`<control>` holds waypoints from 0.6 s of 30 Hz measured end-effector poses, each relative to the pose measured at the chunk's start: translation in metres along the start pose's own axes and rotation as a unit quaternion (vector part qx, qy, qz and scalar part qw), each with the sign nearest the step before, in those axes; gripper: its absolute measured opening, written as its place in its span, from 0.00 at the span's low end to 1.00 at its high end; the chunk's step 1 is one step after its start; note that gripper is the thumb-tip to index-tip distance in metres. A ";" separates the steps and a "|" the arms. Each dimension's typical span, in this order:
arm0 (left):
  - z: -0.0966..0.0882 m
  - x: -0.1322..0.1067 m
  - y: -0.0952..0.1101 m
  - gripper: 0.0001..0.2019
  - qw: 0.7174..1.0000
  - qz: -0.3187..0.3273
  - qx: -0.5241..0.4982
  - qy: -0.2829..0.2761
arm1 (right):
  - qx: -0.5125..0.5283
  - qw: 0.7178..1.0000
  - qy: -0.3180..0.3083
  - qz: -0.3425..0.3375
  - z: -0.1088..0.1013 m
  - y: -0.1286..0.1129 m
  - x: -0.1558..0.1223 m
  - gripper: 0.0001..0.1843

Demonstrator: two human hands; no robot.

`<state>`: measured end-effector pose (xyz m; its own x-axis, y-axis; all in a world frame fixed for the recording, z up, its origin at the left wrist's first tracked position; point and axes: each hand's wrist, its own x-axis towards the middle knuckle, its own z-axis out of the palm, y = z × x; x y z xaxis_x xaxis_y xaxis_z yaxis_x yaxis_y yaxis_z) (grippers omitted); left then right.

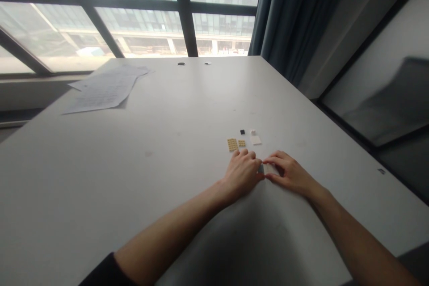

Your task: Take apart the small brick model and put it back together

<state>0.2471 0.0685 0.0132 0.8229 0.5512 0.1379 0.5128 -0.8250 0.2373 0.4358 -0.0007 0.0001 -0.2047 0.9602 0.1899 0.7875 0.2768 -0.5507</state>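
Low over the white table, my left hand (244,169) and my right hand (288,173) meet almost fingertip to fingertip. Between the thumb and fingers of my right hand is a small flat whitish block (270,169). Its left end looks blue-grey and sits in the closed fingers of my left hand, which partly hide it. Just beyond my left hand lie a larger yellow studded plate (232,145) and a smaller yellow studded plate (241,143). Behind them are a small black brick (242,132), a small white piece (253,132) and a flat white tile (256,140).
The white table (161,196) reaches to the windows. Printed paper sheets (103,91) lie at its far left. Two round cable holes, one a dark grommet (181,64), sit near the back edge. A dark curtain (288,22) hangs at the back right.
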 end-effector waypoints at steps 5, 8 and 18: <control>-0.020 -0.011 -0.001 0.15 0.993 0.029 -0.021 0.110 | 0.038 0.998 0.032 0.028 0.002 0.003 -0.003 0.16; -0.040 -0.037 -0.016 0.11 0.974 0.024 -0.075 0.213 | 0.075 0.993 0.067 0.066 0.003 0.006 -0.006 0.15; -0.061 -0.184 -0.132 0.10 0.683 -0.372 -0.347 0.523 | 0.402 0.775 0.439 0.211 -0.003 0.034 -0.004 0.17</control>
<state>0.0132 0.0833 0.0156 -0.4146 0.8732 0.2562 0.1550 -0.2097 0.9654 0.4650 0.0047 -0.0165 0.7250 0.6741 0.1415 -0.0120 0.2179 -0.9759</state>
